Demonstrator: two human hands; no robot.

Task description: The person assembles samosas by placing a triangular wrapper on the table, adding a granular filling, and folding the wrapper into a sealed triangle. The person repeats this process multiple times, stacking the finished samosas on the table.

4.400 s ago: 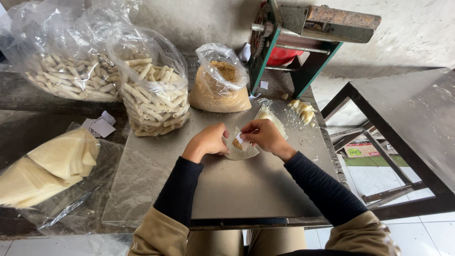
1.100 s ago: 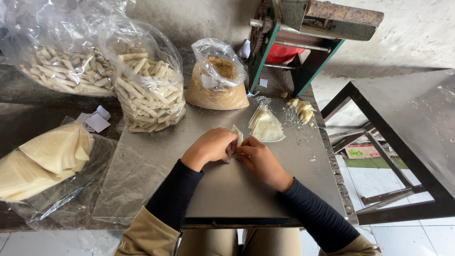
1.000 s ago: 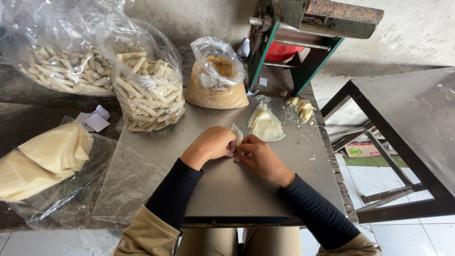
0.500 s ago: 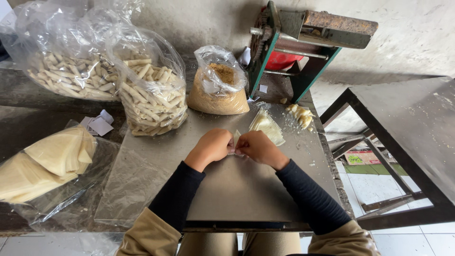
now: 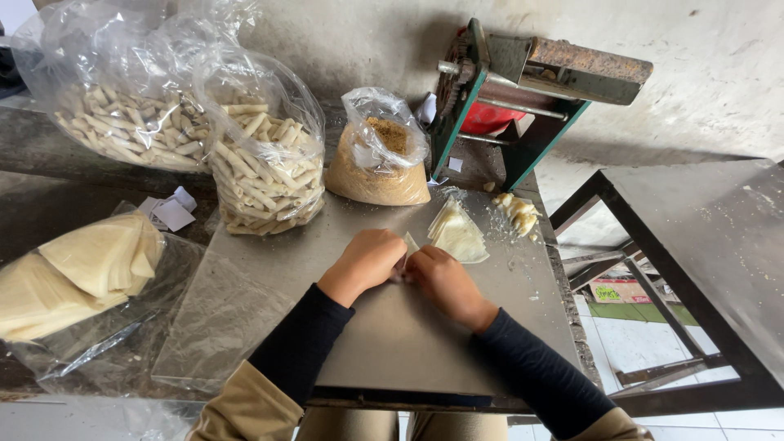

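My left hand [image 5: 365, 263] and my right hand [image 5: 441, 280] are pressed together on a grey metal sheet [image 5: 408, 343], both closed around a thin pale pastry wrapper [image 5: 409, 242]. Only a corner of that wrapper sticks up between my fingers. Just beyond my right hand lies a small stack of folded pale wrappers [image 5: 457, 235]. A clear bag of brown crumbly filling [image 5: 378, 155] stands open behind it.
Two clear bags of rolled pale sticks [image 5: 263, 163] [image 5: 122, 122] stand at the back left. Folded wrapper sheets in plastic [image 5: 77, 273] lie at left. A green-framed hand-crank machine [image 5: 523, 90] stands at the back. Dough scraps [image 5: 518, 211] lie near the sheet's right edge. A dark metal table [image 5: 702, 237] stands right.
My hands have stayed joined over the wrapper, shifting slightly while working it. Earlier the wrapper was held up more openly; now it is nearly hidden between my fingers.
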